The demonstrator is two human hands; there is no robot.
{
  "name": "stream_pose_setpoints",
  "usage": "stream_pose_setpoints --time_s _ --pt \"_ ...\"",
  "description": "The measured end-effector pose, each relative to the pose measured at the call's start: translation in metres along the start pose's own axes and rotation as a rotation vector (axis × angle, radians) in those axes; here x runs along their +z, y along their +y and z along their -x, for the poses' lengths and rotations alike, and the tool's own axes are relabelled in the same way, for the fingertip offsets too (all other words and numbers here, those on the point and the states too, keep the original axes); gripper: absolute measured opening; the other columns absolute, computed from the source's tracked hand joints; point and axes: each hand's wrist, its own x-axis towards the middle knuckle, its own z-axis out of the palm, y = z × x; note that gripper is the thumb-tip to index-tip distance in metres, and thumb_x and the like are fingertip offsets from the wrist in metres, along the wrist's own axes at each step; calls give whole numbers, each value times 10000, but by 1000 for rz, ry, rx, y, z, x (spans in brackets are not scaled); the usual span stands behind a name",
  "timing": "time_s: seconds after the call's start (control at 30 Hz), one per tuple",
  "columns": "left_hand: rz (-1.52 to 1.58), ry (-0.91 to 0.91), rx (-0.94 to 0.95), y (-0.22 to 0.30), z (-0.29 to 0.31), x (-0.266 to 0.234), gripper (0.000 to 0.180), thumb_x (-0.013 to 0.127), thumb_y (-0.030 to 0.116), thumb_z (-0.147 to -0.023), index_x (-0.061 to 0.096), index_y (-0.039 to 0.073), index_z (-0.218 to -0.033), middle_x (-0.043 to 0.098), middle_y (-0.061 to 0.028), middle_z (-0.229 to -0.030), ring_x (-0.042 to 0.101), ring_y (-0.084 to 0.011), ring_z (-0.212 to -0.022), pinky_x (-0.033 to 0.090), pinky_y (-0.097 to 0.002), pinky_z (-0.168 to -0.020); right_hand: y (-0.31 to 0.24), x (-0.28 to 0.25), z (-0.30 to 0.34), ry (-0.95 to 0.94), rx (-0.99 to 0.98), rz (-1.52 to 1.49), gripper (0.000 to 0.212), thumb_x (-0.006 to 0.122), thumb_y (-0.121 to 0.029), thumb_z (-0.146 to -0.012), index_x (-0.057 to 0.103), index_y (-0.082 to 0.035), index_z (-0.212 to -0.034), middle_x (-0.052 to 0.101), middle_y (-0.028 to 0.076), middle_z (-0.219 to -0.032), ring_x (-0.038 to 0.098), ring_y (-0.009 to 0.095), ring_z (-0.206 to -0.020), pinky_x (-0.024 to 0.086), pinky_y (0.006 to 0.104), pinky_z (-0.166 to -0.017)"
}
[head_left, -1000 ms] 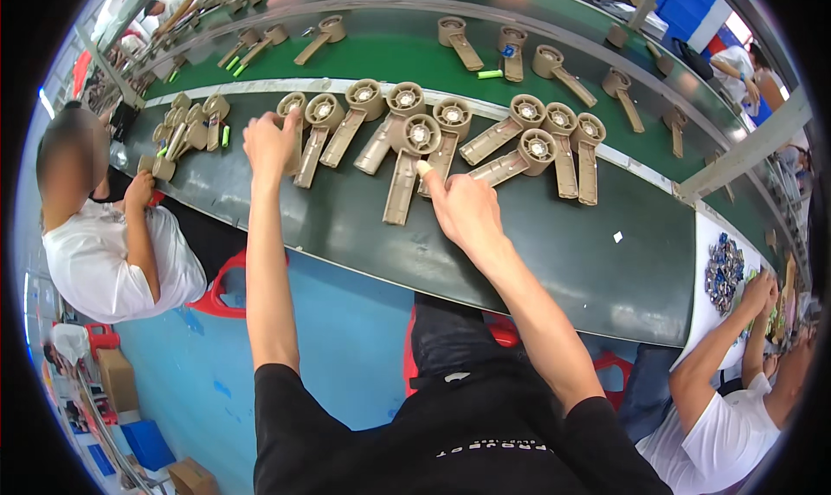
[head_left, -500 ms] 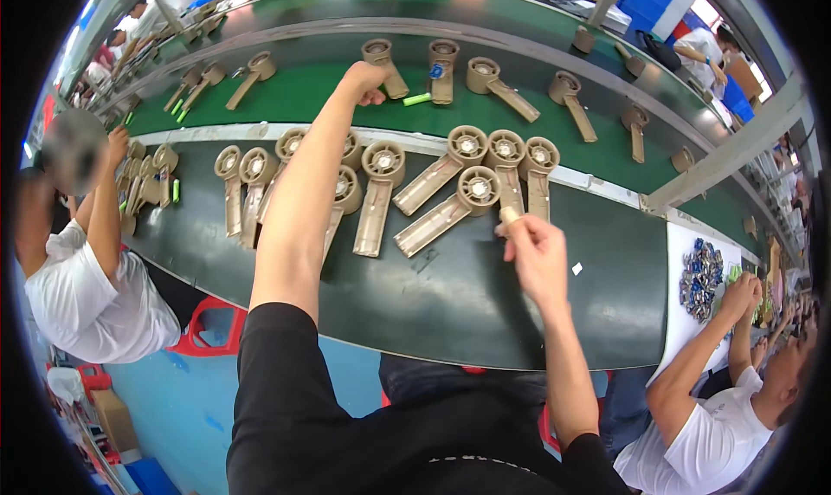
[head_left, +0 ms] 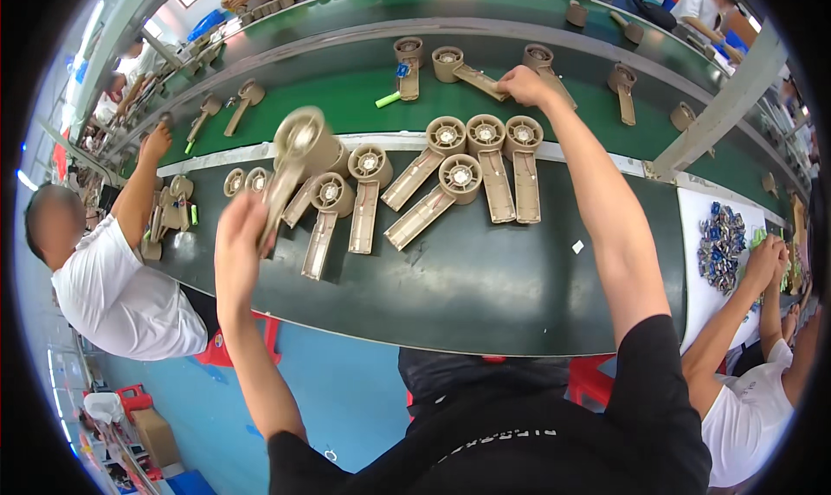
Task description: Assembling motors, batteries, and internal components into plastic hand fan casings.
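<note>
My left hand (head_left: 241,226) grips the handle of a beige handheld-fan housing (head_left: 301,135), raised above the near table and blurred by motion. My right hand (head_left: 525,87) is stretched over the green belt, its fingers closed on the handle end of another fan housing (head_left: 450,63). Beside that one lies a housing with a blue part on it (head_left: 409,62) and a green cylinder (head_left: 388,100) at its handle. On the table in front of me, several open housings stand in a group, among them one (head_left: 460,178) with its handle slanting toward me.
More housings (head_left: 621,79) lie along the green belt (head_left: 303,105). A metal post (head_left: 718,105) rises at the right. White-shirted co-workers sit on both sides; by the right one is a pile of small blue and silver parts (head_left: 721,245). A white scrap (head_left: 577,247) lies on the table.
My left hand has come back from the belt to the left of the table, now with a housing. My right hand has gone from the table out to a housing on the belt.
</note>
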Motion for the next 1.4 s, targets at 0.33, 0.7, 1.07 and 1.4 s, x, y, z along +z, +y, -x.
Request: stream_pose_setpoints --time_s 0.33,0.7,1.07,1.4 --pt "172 198 -239 -132 167 -42 150 480 201 -1040 572 85 -1010 463 68 -673 399 -26 -574 268 -204 -509 -82 1 225 55 -88 -844 171 607 -244 -933 636 -100 -846 474 -81 -582 423 22 -498 314 193 -457" --pt "-966 456 276 -133 123 -18 288 565 237 -1003 656 -17 -1103 648 -180 -1067 584 -308 -970 439 -415 -847 -124 191 425 4 76 -1049 233 630 -218 -956 603 2 -1029 665 87 -749 623 154 -570 496 315 -525" --pt "-402 39 379 -53 122 156 506 652 183 -943 494 40 -1402 528 -165 -1303 520 -319 -1201 385 -415 -1035 -2 -67 513 1150 260 53 341 613 -295 -935 675 2 -1091 677 110 -809 614 223 -668 507 336 -680" --pt "-309 43 335 -45 111 172 427 637 98 -934 527 20 -1340 522 -160 -1240 551 -289 -1118 439 -397 -942 255 -245 534 568 940 447 690 727 -404 -757 568 -32 -1315 647 218 -1208 624 340 -1139 482 398 -969"
